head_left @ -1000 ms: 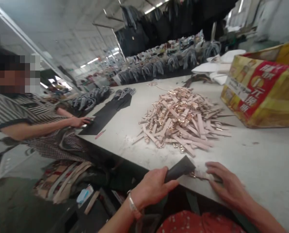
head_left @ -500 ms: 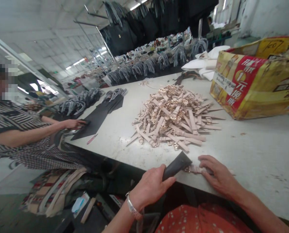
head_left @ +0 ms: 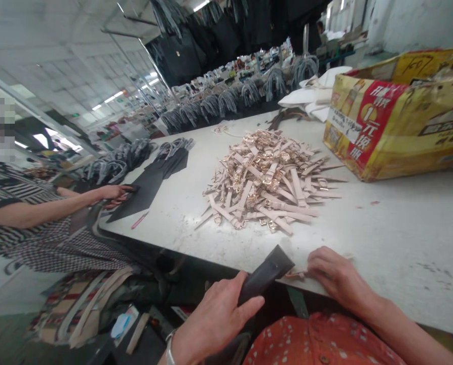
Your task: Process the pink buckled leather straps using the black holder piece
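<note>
Grips a black tube-like piece (head_left: 269,272) in the left hand (head_left: 219,312), on the near side of the strap pile (head_left: 266,177). Holds a pale strap (head_left: 295,275) beneath the curled right hand (head_left: 335,272), likewise nearer than the pile, at the edge of the white table (head_left: 393,228). Has a yellow box (head_left: 412,137) right of the pile, white pieces (head_left: 297,98) behind it, black bags (head_left: 179,58) hanging well beyond it, and a co-worker's hand (head_left: 114,192) on black material (head_left: 145,190) left of it.

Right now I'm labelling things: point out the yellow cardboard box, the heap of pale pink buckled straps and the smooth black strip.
Cardboard box (head_left: 399,133), head view: side wall.
Heap of straps (head_left: 266,181), head view: its middle.
Black strip (head_left: 265,274), head view: middle of its uncovered length.
</note>
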The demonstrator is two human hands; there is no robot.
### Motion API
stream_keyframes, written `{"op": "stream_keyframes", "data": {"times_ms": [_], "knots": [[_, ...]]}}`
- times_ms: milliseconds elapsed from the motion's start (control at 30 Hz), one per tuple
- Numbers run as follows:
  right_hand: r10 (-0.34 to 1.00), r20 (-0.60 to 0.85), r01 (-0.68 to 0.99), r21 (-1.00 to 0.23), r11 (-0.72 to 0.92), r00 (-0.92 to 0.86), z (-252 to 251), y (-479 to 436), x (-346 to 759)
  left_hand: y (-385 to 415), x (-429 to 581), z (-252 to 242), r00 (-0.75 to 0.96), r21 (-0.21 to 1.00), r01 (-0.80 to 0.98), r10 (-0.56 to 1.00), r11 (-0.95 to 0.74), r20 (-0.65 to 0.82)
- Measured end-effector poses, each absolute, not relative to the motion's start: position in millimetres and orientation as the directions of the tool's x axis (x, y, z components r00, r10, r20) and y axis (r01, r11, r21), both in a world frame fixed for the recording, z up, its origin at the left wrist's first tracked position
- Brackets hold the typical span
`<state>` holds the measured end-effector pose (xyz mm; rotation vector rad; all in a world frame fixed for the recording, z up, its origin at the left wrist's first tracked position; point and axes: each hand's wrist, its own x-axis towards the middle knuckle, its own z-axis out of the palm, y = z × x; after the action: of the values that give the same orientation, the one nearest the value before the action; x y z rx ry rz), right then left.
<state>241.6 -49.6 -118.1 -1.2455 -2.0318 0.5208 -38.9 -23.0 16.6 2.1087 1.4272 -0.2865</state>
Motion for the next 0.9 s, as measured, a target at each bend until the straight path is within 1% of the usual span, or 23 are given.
{"op": "stream_keyframes", "data": {"times_ms": [167,333,567,667,767,900], "knots": [[0.889,0.31,0.563,-0.691,0.454,-0.336,-109,-57,244,-28,-36,20,0.403,0.312,0.911,0.752,-0.271,-0.522],[0.895,0.271,0.509,-0.747,0.427,-0.354,-109,-54,246,-31,-33,20,0.408,0.265,0.913,0.732,-0.311,-0.546],[0.934,0.194,0.514,-0.792,0.33,-0.301,-115,-50,251,-34,-3,21,0.459,0.228,0.887,0.723,-0.401,-0.516],[0.956,0.167,0.534,-0.8,0.274,-0.24,-118,-51,251,-31,7,22,0.469,0.204,0.881,0.728,-0.427,-0.5],[0.968,0.169,0.551,-0.798,0.244,-0.184,-121,-52,250,-25,1,22,0.451,0.186,0.89,0.746,-0.416,-0.49],[0.968,0.188,0.552,-0.796,0.251,-0.169,-123,-53,248,-23,-20,23,0.399,0.183,0.916,0.771,-0.356,-0.496]]}}
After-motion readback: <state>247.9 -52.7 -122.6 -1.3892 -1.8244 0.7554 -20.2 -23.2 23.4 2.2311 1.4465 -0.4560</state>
